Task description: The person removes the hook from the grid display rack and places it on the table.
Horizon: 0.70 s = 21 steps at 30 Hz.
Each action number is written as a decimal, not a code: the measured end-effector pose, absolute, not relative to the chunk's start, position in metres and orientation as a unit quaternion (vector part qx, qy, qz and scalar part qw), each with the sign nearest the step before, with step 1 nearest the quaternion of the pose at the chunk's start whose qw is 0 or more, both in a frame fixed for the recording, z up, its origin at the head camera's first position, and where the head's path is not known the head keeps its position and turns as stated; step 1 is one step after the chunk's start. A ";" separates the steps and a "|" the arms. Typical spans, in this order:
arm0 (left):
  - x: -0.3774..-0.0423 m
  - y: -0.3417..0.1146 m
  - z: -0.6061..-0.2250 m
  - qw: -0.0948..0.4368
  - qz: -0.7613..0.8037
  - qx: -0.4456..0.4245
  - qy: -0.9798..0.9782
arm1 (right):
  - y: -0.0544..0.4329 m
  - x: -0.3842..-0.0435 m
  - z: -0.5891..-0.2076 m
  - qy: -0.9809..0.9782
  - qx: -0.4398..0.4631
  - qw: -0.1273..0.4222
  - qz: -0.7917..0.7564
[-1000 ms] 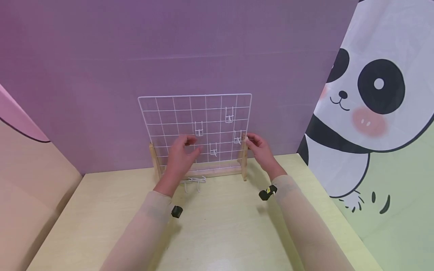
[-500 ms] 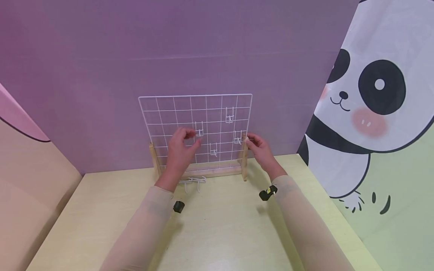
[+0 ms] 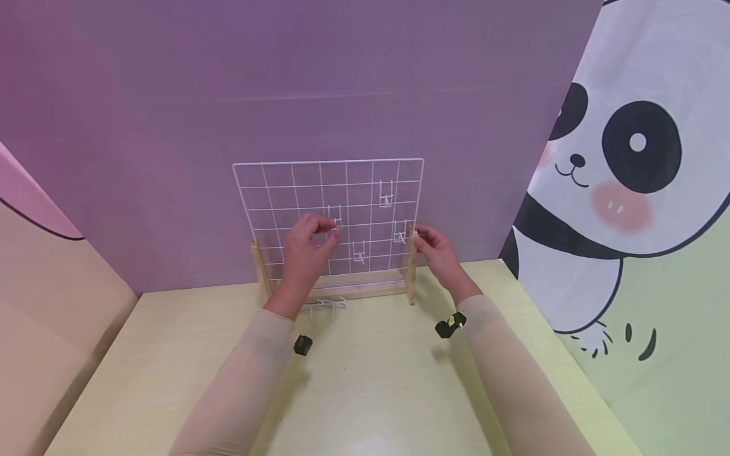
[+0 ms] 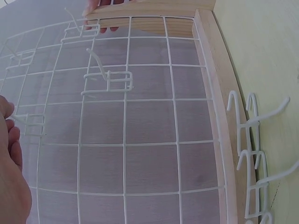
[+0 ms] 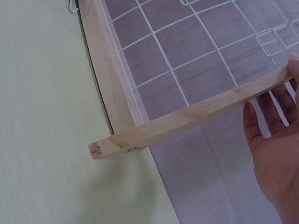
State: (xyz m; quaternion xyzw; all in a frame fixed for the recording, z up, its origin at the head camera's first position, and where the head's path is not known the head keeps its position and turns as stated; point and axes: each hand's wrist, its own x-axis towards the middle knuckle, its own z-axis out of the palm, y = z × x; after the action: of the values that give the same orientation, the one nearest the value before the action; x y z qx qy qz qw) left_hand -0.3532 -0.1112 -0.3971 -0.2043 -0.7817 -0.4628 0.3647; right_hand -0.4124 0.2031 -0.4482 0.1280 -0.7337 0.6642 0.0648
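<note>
Since the earlier head frames, I see that the left hand (image 3: 305, 256) has risen a little along the panel and its thumb and forefinger have drawn together, while the right hand (image 3: 439, 253) has stayed put. The left fingertips pinch the white bent-wire hook (image 4: 35, 124) hanging near the middle of the upright white wire grid panel (image 3: 346, 190). On my left wrist feed its prong runs in between the tips, with the rectangular back frame showing just beyond them. To the right of it hang three further white wire hooks (image 3: 358, 255), one higher and two lower.

The right hand is clamped on the pale wooden side post (image 5: 201, 112), thumb on one face and fingers round the other. Both forearms, in beige sleeves (image 3: 245, 380), reach forward from the bottom edge; the left slants inward to the right, the right slants inward to the left. Beneath the left hand, loose white wire hooks (image 4: 254, 123) lie on the light wood-toned tabletop (image 3: 371, 380) at the panel's foot.
</note>
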 end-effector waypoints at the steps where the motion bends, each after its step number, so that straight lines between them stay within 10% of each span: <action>1: -0.353 -0.111 -0.397 0.368 -0.459 -0.207 -0.782 | 0.203 -0.413 -0.448 -0.734 0.126 0.065 0.664; 21: -0.359 -0.114 -0.389 0.437 -0.409 -0.255 -0.760 | 0.204 -0.411 -0.448 -0.742 0.129 0.062 0.655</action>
State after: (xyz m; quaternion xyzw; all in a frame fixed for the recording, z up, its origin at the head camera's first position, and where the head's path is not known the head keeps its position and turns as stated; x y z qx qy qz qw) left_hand -0.3587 -0.1143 -0.3890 -0.2553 -0.7597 -0.4087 0.4366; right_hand -0.4108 0.2044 -0.4477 0.1288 -0.7424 0.6545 0.0621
